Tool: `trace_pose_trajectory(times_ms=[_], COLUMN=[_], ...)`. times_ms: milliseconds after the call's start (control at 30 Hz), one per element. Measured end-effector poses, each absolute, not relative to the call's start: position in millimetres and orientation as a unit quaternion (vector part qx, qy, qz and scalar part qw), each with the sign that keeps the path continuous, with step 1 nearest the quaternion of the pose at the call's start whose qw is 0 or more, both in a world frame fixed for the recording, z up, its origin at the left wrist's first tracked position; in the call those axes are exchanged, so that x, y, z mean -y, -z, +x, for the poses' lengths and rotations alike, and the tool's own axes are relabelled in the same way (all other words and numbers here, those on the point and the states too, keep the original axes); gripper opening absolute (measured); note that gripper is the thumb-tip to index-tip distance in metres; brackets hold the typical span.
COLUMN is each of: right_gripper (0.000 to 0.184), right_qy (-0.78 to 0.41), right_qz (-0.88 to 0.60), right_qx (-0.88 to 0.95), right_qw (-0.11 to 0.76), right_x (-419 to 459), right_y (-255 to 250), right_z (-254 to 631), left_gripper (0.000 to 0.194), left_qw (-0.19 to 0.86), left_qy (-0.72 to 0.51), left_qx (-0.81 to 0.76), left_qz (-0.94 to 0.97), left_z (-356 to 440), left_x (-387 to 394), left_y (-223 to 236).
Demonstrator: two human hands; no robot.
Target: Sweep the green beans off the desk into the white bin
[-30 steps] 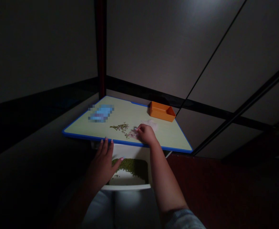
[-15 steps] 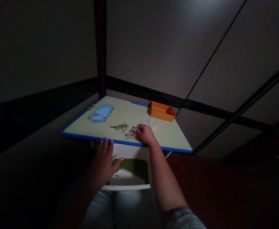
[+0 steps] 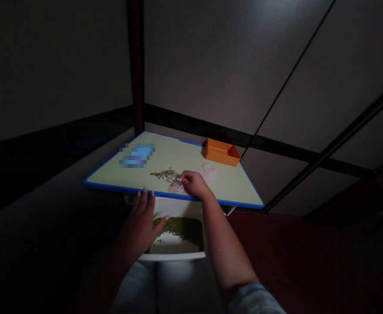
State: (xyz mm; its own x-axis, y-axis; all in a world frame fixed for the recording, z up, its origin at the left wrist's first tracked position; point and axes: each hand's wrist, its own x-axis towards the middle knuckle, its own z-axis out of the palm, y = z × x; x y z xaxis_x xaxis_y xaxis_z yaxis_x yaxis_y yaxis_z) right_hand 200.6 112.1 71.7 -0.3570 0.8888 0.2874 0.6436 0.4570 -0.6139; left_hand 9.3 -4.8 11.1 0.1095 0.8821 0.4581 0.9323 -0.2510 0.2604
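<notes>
Dim corner, grey panels (image 3: pixel 211 65) behind. Pale board (image 3: pixel 237 187), blue-edged; orange box (image 3: pixel 222 157) near its far right corner. Loose green grains (image 3: pixel 167 175) lie on the board, just left of the right hand (image 3: pixel 191 183). That hand is curled; from where I stand, cannot tell whether its fingers close on anything. Left hand (image 3: pixel 139 224): fingers spread, tips at the near edge, thumb above a white bin (image 3: pixel 175 257) holding more grains (image 3: pixel 180 226).
</notes>
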Motion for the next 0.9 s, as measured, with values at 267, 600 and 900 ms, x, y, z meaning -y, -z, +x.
trace_pose_trajectory(times_ms=[267, 600, 900], right_gripper=[0.016, 0.015, 0.015], right_qy=[-0.204, -0.086, -0.070], right_qz=[-0.521, -0.582, -0.645], right_qx=[0.757, 0.768, 0.711], right_qw=[0.338, 0.255, 0.270], right_x=[-113, -106, -115], right_y=[-71, -84, -77], right_z=[213, 189, 219], left_gripper=[0.078, 0.079, 0.078], left_qw=[0.039, 0.051, 0.055], left_qy=[0.258, 0.258, 0.265], left_qx=[0.616, 0.613, 0.616], left_qz=[-0.743, -0.745, -0.740], left_z=[10, 8, 7], left_x=[6, 4, 4], left_y=[-12, -9, -7])
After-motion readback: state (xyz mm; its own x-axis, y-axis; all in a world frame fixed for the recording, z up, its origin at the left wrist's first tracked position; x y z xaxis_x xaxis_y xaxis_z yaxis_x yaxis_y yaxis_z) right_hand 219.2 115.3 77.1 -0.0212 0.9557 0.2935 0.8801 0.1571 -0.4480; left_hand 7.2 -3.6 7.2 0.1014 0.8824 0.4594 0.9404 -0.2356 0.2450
